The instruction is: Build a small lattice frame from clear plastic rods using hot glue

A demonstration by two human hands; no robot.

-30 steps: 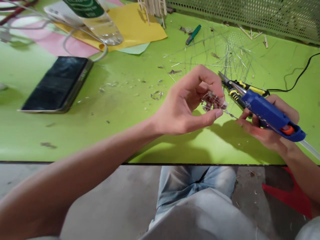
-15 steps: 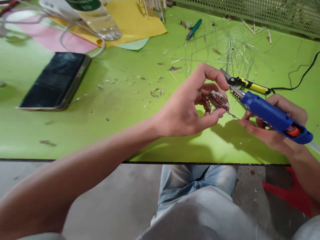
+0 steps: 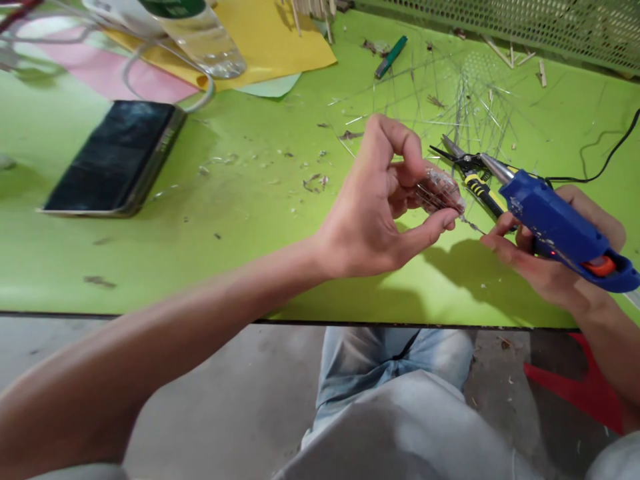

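Held between the thumb and fingers of my left hand [image 3: 380, 200] is a small reddish-brown piece wrapped in thin wire [image 3: 441, 190], with whitish bits on its surface. A twisted wire tail [image 3: 470, 225] runs from it to the fingertips of my right hand [image 3: 543, 257], which appear to pinch its end. That same hand also carries a blue hot glue gun [image 3: 560, 217] with an orange trigger. The gun's metal nozzle points up and left, apart from the wrapped piece. Behind the nozzle lie yellow-and-black pliers [image 3: 477, 177], partly covered by the gun.
Thin wires [image 3: 460, 113] lie scattered at the back, near a green-handled cutter [image 3: 391, 58]. A phone [image 3: 115, 157] rests on the left. Farther back stand a water bottle [image 3: 205, 40] and coloured paper [image 3: 280, 40]. A black cord [image 3: 595, 177] crosses the right side.
The glue gun has shifted right, its nozzle drawing away from my left fingers and uncovering more of the pliers. My left index finger has pulled back left. The wrapped piece stays held.
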